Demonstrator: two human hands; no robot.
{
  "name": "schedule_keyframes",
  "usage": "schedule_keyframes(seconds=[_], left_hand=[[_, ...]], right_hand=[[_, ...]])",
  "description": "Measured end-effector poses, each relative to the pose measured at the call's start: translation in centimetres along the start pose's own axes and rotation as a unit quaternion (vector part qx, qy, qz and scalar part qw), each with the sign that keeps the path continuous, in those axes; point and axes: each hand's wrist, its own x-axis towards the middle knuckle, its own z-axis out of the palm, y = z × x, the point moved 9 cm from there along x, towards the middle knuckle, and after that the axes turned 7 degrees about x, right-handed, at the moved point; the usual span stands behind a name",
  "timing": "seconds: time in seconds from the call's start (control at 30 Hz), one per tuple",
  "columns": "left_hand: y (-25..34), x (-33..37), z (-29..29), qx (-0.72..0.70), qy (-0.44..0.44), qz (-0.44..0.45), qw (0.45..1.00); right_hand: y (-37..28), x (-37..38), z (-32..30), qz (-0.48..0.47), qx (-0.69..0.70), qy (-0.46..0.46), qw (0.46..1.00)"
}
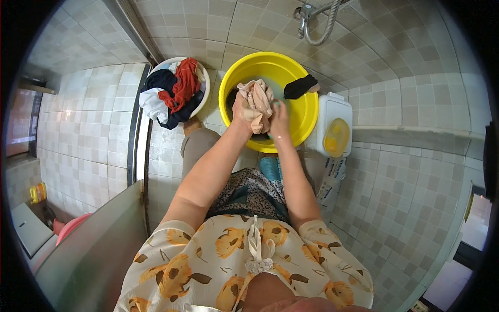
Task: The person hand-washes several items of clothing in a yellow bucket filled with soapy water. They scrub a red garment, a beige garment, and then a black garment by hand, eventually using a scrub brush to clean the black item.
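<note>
Over a yellow basin (307, 117), a bunched, wet-looking beige cloth garment (257, 96) is in my left hand (241, 109), whose fingers are closed around its left side. Close against the garment's right side is my right hand (280, 120), its fingers stretched out and apart; whether they touch the fabric is hard to tell. Cloudy water (275, 83) shows inside the basin, and something dark lies partly hidden under the garment. A black cloth piece (299, 87) with a beige end hangs over the basin's right rim.
Left of the basin stands a white tub (207, 93) heaped with red, dark and white clothes (179, 91). A white container (332, 106) with a yellow oval bowl (337, 138) sits at the right. A shower hose (325, 31) hangs on the tiled wall. A glass panel (106, 249) stands lower left.
</note>
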Motion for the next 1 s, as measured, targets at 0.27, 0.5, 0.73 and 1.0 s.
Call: schedule_keyframes(seconds=[0.27,0.5,0.73,1.0], left_hand=[[-1.4,1.6,-4.4,-0.001,-0.21,-0.028,0.977],[-2.9,0.1,-4.0,0.089,-0.005,-0.07,0.994],[-0.9,-1.9,-7.3,0.283,0.238,0.007,0.929],[-3.0,0.3,-4.4,0.038,0.022,-0.09,0.995]], right_hand=[[-19.7,-11.0,5.4,-0.508,-0.254,-0.056,0.821],[-16.1,-4.2,4.7,-0.27,-0.219,-0.015,0.937],[-10.8,-4.9,2.8,-0.201,-0.178,0.06,0.961],[1.9,0.2,3.0,0.119,0.425,-0.099,0.892]])
